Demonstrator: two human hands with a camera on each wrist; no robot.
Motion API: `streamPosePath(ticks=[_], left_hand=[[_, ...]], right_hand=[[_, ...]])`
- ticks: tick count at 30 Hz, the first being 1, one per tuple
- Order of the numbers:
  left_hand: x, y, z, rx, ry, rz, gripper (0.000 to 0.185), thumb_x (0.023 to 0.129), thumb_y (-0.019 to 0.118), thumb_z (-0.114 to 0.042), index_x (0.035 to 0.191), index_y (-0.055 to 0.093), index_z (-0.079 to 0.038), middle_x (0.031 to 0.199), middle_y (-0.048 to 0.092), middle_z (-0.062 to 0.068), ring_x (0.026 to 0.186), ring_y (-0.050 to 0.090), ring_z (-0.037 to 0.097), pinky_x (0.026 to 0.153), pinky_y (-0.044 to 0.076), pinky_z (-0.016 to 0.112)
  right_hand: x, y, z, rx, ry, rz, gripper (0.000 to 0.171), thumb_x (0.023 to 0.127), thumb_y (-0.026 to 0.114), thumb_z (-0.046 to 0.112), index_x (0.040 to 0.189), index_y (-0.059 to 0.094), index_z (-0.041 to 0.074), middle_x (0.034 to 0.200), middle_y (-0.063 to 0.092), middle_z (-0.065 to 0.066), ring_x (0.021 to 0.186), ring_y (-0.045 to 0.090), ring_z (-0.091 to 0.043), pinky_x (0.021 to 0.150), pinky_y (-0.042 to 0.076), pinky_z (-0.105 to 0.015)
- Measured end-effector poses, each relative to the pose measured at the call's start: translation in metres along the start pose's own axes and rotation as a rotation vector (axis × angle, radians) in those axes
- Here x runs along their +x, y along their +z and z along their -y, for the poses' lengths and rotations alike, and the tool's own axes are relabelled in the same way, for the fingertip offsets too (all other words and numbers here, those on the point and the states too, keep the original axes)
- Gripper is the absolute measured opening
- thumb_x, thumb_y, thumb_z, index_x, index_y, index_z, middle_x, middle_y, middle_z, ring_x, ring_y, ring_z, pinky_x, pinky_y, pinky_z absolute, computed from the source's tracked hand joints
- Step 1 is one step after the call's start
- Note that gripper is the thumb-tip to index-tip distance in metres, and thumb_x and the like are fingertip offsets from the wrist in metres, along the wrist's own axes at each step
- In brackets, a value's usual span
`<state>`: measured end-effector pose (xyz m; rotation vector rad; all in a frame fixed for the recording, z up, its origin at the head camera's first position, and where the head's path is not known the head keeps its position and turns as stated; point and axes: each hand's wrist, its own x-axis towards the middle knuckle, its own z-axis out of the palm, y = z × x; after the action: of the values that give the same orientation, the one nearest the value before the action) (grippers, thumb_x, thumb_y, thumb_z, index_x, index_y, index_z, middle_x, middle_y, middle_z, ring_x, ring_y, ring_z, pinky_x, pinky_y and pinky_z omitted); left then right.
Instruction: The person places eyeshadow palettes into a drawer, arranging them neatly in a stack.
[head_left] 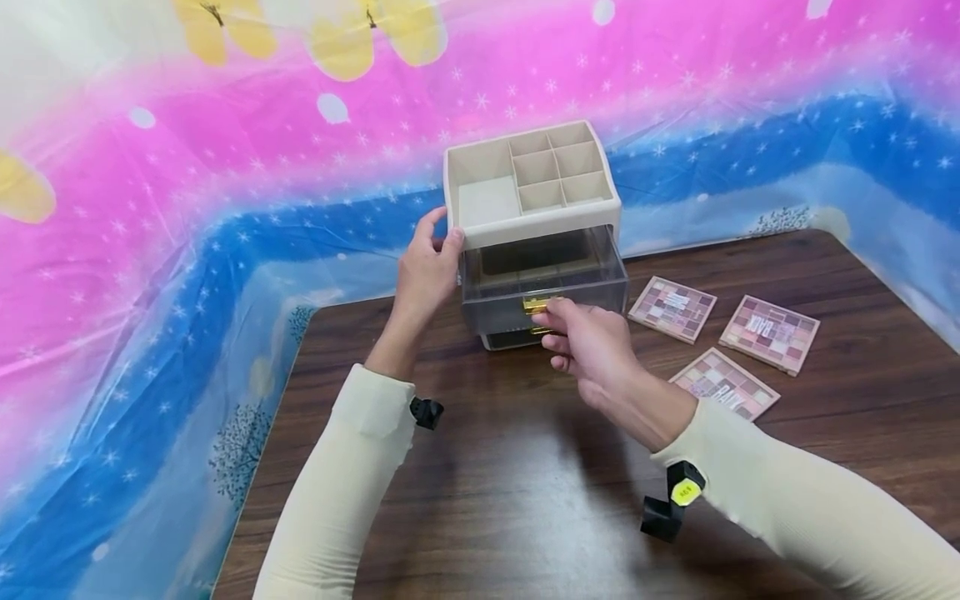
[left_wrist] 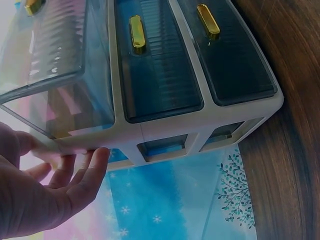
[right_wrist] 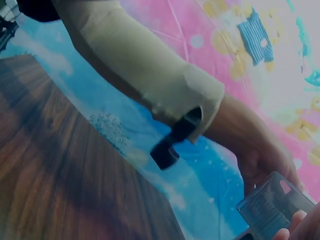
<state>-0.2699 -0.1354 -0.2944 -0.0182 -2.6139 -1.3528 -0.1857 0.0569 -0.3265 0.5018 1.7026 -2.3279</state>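
Drawer organizer stands at the far edge of the wooden table, its top smoky drawer drawn partway out and seemingly empty. The left hand grips the organizer's upper left corner while the right hand pinches the gold handle; three eyeshadow palettes lie unstowed to the right, so any loading looks undone.

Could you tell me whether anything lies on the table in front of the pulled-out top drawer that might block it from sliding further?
Nothing visible does. The right hand pinches the gold handle of the top drawer, and the table ahead of it is bare wood. The three eyeshadow palettes lie off to the right, apart from it.
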Motion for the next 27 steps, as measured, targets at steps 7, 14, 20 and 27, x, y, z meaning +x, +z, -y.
streamPosePath(ticks=[7,14,20,27], left_hand=[[0.000,0.000,-0.002,-0.016,0.020,-0.006,0.053,0.107,0.048,-0.041,0.157,0.037,-0.028,0.146,0.057,0.009,0.128,0.061,0.027,0.096,0.057,0.053],[0.001,0.002,-0.003,-0.012,0.025,0.011,0.054,0.107,0.047,-0.044,0.157,0.036,-0.028,0.146,0.057,0.009,0.127,0.061,0.026,0.097,0.057,0.051],[0.000,0.001,-0.002,-0.036,0.019,0.016,0.053,0.106,0.048,-0.044,0.157,0.037,-0.030,0.145,0.058,0.009,0.127,0.061,0.026,0.097,0.057,0.052],[-0.002,0.000,0.002,-0.032,0.012,0.021,0.054,0.107,0.048,-0.043,0.157,0.036,-0.029,0.144,0.058,0.010,0.125,0.061,0.026,0.097,0.057,0.052]], right_hand=[[-0.007,-0.005,-0.001,0.019,0.001,0.015,0.020,0.102,0.058,0.025,0.116,0.059,0.011,0.078,0.074,0.013,0.056,0.057,-0.001,0.052,0.043,-0.018],[-0.010,-0.025,0.002,-0.027,0.032,0.108,0.014,0.103,0.055,0.018,0.115,0.052,0.013,0.088,0.071,0.011,0.064,0.061,-0.003,0.058,0.049,-0.020],[-0.001,-0.059,0.002,-0.287,0.023,0.220,0.018,0.103,0.053,0.013,0.119,0.055,0.004,0.104,0.062,0.003,0.078,0.062,-0.005,0.068,0.054,-0.021],[0.023,-0.111,-0.008,-0.922,-0.238,0.272,0.035,0.097,0.059,0.018,0.125,0.063,-0.002,0.117,0.068,-0.017,0.100,0.066,-0.023,0.080,0.055,-0.033]])
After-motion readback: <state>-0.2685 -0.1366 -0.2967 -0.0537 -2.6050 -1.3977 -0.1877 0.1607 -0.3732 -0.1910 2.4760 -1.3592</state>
